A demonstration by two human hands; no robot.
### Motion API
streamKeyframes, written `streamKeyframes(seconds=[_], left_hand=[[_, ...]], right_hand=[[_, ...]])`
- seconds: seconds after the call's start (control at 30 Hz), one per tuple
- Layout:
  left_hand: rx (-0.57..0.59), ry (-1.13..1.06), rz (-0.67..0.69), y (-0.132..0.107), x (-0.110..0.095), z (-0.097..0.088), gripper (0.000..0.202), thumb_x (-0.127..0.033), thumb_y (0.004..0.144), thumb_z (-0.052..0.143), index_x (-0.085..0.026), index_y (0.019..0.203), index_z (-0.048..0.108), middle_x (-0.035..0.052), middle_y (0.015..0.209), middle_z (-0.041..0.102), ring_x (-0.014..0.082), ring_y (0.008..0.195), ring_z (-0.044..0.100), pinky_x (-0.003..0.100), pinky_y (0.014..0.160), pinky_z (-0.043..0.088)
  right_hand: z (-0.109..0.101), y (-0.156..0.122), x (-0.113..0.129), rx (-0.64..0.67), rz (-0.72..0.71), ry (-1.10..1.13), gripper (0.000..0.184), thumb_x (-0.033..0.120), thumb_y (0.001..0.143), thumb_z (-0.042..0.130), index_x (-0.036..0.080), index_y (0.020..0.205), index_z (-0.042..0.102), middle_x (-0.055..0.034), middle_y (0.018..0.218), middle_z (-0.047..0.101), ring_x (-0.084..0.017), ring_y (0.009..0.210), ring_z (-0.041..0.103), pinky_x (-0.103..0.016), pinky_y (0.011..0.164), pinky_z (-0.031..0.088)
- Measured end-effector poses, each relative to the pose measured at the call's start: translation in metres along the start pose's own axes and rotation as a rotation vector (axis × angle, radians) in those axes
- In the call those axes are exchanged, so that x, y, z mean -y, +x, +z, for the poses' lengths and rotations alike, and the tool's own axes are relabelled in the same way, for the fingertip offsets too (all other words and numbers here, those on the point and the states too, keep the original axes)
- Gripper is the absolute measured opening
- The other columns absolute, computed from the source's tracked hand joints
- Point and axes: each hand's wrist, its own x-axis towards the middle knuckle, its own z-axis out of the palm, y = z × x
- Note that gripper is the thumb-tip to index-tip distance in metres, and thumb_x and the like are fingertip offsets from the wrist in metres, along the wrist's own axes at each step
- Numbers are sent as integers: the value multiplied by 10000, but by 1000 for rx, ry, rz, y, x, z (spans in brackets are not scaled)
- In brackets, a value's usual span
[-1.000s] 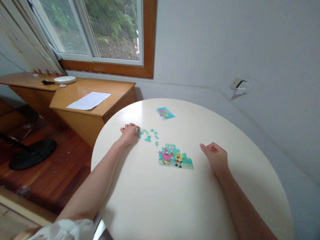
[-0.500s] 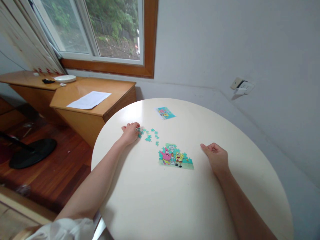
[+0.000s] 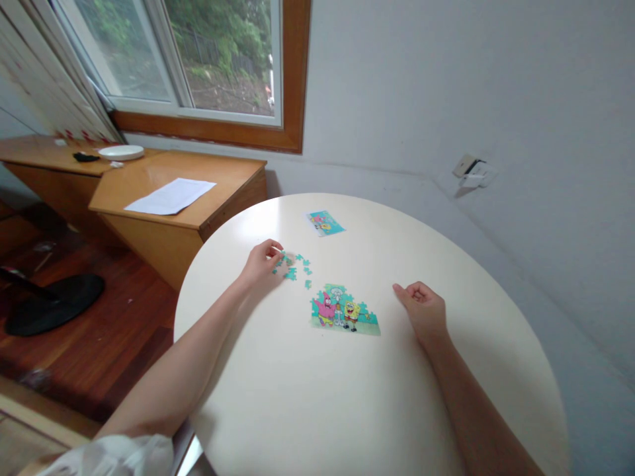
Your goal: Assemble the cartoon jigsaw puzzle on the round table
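My left hand [image 3: 262,262] is at the left of the round table, its thumb and fingers pinched together on a small teal jigsaw piece [image 3: 282,254]. Loose jigsaw pieces [image 3: 290,273] lie scattered just right of these fingertips. Nearer to me is a partly joined jigsaw puzzle [image 3: 342,317] showing a pink starfish, a pale squid figure and a yellow sponge figure; its upper edge is uneven. To the right of it my right hand [image 3: 424,309] rests on the table with curled fingers and the thumb pointing left; nothing shows in it.
A small picture card [image 3: 325,223] with similar figures lies toward the far side of the white table [image 3: 377,396]. Beyond, at the left, a wooden desk [image 3: 233,173] carries a paper sheet [image 3: 172,196] and a white plate [image 3: 122,153]. A wall socket [image 3: 473,172] is at the right.
My left hand has lifted and turned slightly, its fingertips now pinching a piece at the top of the loose group. The right hand keeps its pose. The view has shifted a little.
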Motion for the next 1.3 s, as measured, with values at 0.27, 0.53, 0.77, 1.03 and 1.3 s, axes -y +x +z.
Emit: streamKeyframes(seconds=[0.27,0.53,0.77,1.03,1.3], left_hand=[[127,-242,-5,-10,-29,23,184,-326,677,592,-170,769,563,-20,543,560,102,476,491,212,457,365],[314,-265,50,-14,-64,55,137,-178,685,592,-182,806,529,-30,560,604,129,574,595,239,593,449],[402,-314,41,-34,-73,90,54,-199,705,587,-182,742,551,-19,581,632,130,568,597,237,597,452],[378,-363,95,-49,-77,96,92,-232,713,585,-175,755,526,-35,609,632,118,595,597,221,617,451],[388,-351,106,-51,-76,96,42,-190,727,554,-170,753,527,-34,644,634,117,629,604,223,646,456]], right_hand=[[2,0,-3,28,-45,1,386,501,568,703,193,634,481,53,488,460,-79,439,382,-220,424,294],[8,-11,4,-44,-450,-342,215,319,770,537,174,914,606,-12,668,565,-146,604,495,-297,629,436],[13,-21,12,158,-597,-379,310,251,893,376,197,1070,626,-55,818,676,-176,775,606,-330,746,477],[29,-26,19,385,-696,-318,248,238,868,471,224,1029,660,-57,903,705,-175,796,619,-327,730,499],[32,-28,18,401,-572,-205,166,193,792,571,213,917,678,-23,737,658,-143,664,573,-274,651,487]])
